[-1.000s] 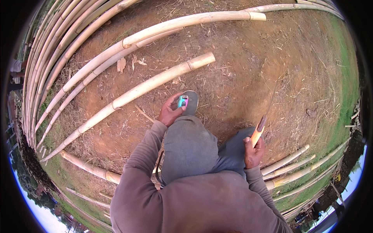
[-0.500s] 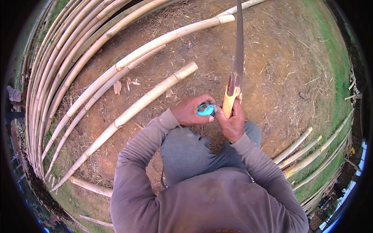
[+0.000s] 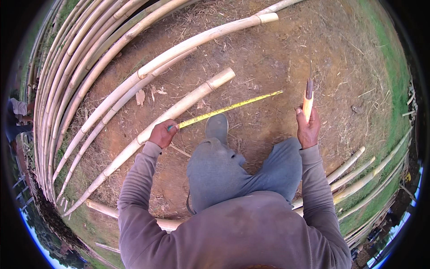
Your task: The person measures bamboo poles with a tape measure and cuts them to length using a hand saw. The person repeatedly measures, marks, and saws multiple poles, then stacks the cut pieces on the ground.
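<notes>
My left hand (image 3: pixel 162 134) is closed around a teal tape measure (image 3: pixel 170 128), most of its case hidden by the fingers. Its yellow blade (image 3: pixel 230 107) sticks out to the right over the dirt, its end free in the air. A cut bamboo pole (image 3: pixel 197 95) lies just beyond and beside that hand; whether the hand touches it I cannot tell. In my right hand (image 3: pixel 309 130) is a handsaw (image 3: pixel 307 106), gripped by its orange handle. Its blade points away from me and shows only as a thin, nearly edge-on line.
Longer bamboo poles (image 3: pixel 210 35) lie beyond the near one. A large stack of poles (image 3: pixel 85 58) curves along the left. More poles (image 3: pixel 358 190) lie at the lower right. Below me are my shoe (image 3: pixel 217 127) and bent knees. Another person (image 3: pixel 18 117) stands at the far left edge.
My hands have moved apart, left hand leftward with the tape measure, right hand rightward with the saw. The yellow blade now extends from the case. The saw has turned edge-on.
</notes>
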A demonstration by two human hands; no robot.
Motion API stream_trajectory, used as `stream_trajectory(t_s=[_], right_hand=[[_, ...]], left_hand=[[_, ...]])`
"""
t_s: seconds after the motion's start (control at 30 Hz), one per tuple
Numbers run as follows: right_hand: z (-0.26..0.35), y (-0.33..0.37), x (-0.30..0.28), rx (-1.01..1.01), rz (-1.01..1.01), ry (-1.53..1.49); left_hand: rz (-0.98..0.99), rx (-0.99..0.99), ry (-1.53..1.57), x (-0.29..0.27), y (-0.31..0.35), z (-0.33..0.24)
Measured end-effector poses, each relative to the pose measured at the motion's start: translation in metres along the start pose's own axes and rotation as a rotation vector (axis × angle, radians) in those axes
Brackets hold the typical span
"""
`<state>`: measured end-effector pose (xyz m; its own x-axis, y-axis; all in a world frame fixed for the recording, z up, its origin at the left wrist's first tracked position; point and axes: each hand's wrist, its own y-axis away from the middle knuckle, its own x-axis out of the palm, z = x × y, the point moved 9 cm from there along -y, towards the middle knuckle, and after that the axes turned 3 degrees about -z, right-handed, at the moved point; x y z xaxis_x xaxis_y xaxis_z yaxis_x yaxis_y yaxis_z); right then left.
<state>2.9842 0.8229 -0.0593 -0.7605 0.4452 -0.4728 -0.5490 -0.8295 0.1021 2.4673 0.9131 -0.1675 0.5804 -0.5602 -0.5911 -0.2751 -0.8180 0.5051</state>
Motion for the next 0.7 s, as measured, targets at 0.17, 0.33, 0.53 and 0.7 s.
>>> stream_trajectory(t_s=[0.17,0.33,0.53,0.7], right_hand=[[-0.026,0.032,-0.039,0.085,-0.135,0.009],[-0.022,0.045,-0.095,0.181,-0.087,0.228],[0.007,0.079,-0.131,0.244,-0.052,0.360],[0.009,0.108,-0.142,0.418,0.015,0.381]], left_hand=[[-0.126,-0.244,-0.131,-0.061,-0.008,0.041],[-0.100,-0.327,-0.177,-0.078,0.006,0.070],[0.028,-0.437,-0.191,-0.085,0.026,0.072],[0.051,-0.424,-0.161,-0.082,0.027,0.073]])
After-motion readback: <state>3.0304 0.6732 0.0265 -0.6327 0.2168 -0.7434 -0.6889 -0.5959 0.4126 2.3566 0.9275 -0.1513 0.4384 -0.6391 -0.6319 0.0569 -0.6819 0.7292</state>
